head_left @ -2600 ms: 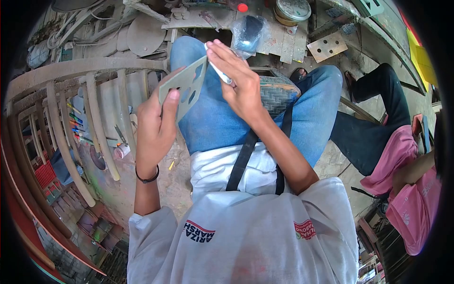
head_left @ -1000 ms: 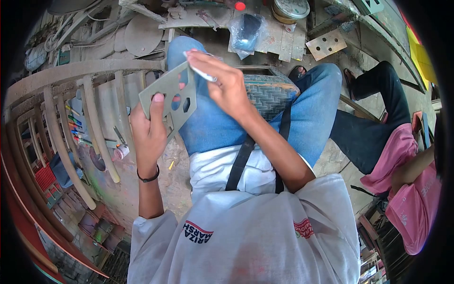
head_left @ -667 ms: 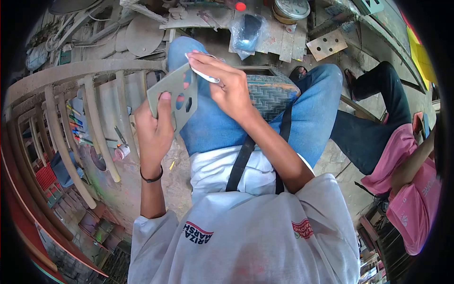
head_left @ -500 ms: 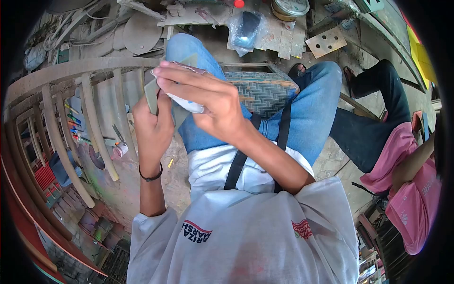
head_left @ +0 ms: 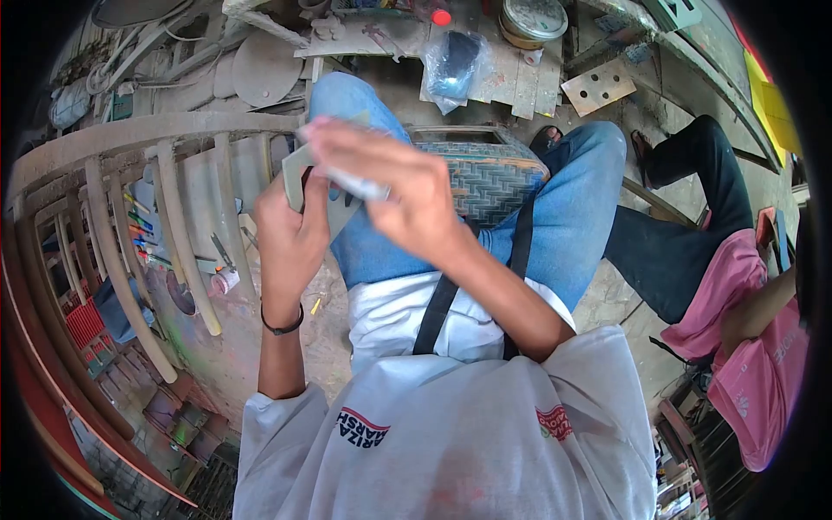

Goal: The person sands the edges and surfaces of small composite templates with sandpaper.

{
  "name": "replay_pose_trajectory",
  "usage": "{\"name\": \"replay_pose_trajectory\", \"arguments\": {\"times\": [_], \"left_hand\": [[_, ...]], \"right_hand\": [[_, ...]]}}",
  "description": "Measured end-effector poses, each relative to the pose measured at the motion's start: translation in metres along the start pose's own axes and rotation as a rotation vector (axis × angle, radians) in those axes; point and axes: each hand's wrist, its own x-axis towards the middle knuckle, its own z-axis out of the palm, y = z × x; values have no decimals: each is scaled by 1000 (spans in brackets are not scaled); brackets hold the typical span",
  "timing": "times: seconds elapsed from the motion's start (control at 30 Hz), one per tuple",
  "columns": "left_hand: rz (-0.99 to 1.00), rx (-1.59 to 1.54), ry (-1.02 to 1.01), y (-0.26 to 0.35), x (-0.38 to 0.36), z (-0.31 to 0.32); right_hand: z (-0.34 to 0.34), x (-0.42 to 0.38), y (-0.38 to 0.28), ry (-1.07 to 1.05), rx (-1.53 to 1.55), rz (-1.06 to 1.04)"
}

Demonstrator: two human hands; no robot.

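Dusty wkshp flr (head_left: 325, 347), L hand (head_left: 290, 234) gripping 1 board (head_left: 295, 169), R hand (head_left: 407, 195) holding 1 white sheet (head_left: 362, 185)

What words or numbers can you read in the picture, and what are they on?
"ARIZA": upside-down dark letters on the white shirt.
"MARSH": same shirt, beside "ARIZA"; a fold may hide more letters.
Red print, also on that shirt: too small and blurred to read.
Pale letters on the pink shirt: too blurred to read surely.
I can't read any numbers.
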Motion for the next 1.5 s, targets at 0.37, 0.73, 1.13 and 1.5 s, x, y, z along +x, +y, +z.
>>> {"name": "replay_pose_trajectory", "arguments": {"times": [0.37,0.73,1.13,1.5], "left_hand": [[-40,45,-119,-2,-9,-17],[271,192,-382,-14,1,-27],[121,87,-440,-24,-7,-21],[129,111,-453,-25,-5,-18]], "right_hand": [[-3,8,-28,-78,153,-143],[-22,-8,-19,-276,173,-1],[-45,-17,36,-379,22,95],[-51,-10,55,-370,-87,96]]}}
